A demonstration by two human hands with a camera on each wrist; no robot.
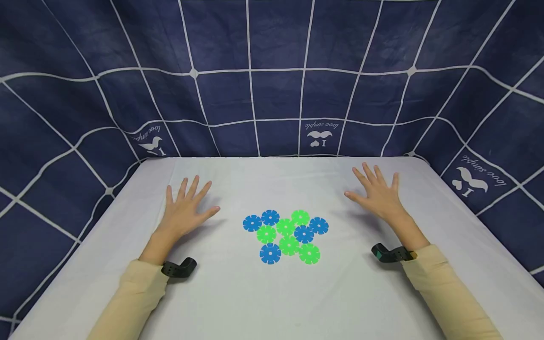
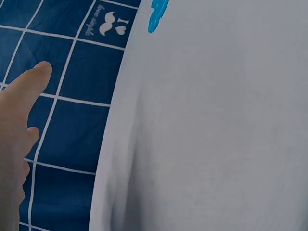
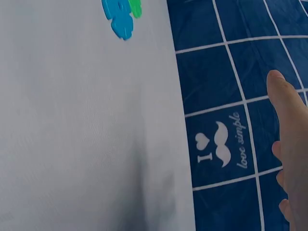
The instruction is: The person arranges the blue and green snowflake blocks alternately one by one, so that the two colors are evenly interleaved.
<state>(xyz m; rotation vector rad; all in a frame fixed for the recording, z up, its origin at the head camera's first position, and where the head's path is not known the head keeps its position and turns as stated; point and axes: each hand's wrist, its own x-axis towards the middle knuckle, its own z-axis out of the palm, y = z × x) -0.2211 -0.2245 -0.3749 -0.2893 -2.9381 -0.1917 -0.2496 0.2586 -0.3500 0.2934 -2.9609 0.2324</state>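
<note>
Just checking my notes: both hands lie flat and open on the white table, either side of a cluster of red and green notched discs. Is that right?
Not quite. The head view shows the discs are blue and green, not red and green. The rest stands: the left hand and right hand lie flat, fingers spread, on the white table, either side of the cluster.

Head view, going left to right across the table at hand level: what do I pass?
Left hand, flat with fingers spread → cluster of blue and green notched discs → right hand, also flat and spread. All of it rests on the white table, and neither hand touches the discs.
</note>
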